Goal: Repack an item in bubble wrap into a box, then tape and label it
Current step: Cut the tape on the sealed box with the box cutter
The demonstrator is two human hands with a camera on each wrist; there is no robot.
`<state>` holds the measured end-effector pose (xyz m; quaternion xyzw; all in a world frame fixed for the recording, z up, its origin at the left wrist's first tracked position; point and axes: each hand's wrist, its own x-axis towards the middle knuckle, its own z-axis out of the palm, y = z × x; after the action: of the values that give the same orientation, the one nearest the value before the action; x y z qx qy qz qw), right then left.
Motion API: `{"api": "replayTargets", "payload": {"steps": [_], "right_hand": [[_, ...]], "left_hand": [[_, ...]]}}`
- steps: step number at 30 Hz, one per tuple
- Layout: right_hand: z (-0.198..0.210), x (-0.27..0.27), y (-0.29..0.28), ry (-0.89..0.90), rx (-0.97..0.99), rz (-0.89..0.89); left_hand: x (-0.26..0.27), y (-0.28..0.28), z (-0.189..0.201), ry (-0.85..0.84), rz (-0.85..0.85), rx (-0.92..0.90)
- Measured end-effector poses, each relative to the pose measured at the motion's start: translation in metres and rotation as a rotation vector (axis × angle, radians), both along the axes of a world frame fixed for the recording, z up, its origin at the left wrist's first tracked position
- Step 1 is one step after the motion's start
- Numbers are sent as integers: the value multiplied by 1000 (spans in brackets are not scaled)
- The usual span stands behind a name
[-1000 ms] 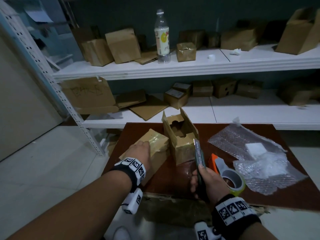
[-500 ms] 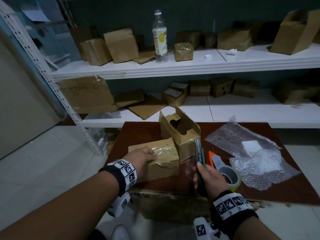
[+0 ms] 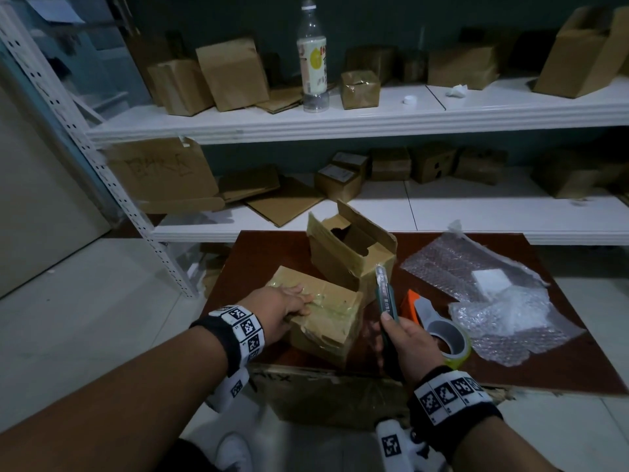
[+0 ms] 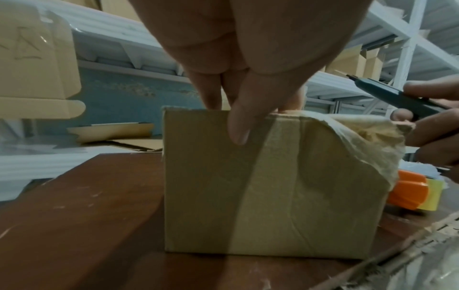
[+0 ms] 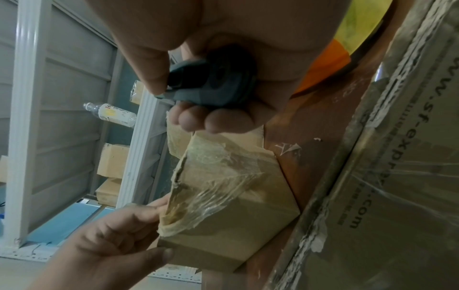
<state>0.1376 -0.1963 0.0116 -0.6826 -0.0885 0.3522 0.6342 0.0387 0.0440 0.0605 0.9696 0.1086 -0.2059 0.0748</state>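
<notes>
Left hand (image 3: 284,310) gripping taped box (image 3: 326,321), right hand (image 3: 413,342) clutching what looks like a knife (image 3: 384,294), open box (image 3: 350,253) just beyond, tape (image 3: 446,338) and bubble wrap (image 3: 493,301) right

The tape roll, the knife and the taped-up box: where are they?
tape roll (image 3: 448,342), head view, grey inner ring.
knife (image 3: 384,294), head view, handle above the thumb.
taped-up box (image 4: 268,186), left wrist view, front face.

Brown table (image 3: 269,253): taped box (image 3: 326,318) sitting near left; open box (image 3: 350,253) standing behind it; tape dispenser (image 3: 439,328) lying near centre; bubble wrap (image 3: 503,315) with white block (image 3: 490,279) spreading at right.
</notes>
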Motion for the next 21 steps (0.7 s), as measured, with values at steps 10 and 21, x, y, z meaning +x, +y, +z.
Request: {"api": "replayTargets", "payload": {"steps": [10,21], "right_hand": [[9,-3,7,-47,-47,0],[5,-23,16,-77,-80,-10]], "left_hand": [[-22,-7,-32,-425,108,-148],[-26,-16,-27,-496,115,-112]]}}
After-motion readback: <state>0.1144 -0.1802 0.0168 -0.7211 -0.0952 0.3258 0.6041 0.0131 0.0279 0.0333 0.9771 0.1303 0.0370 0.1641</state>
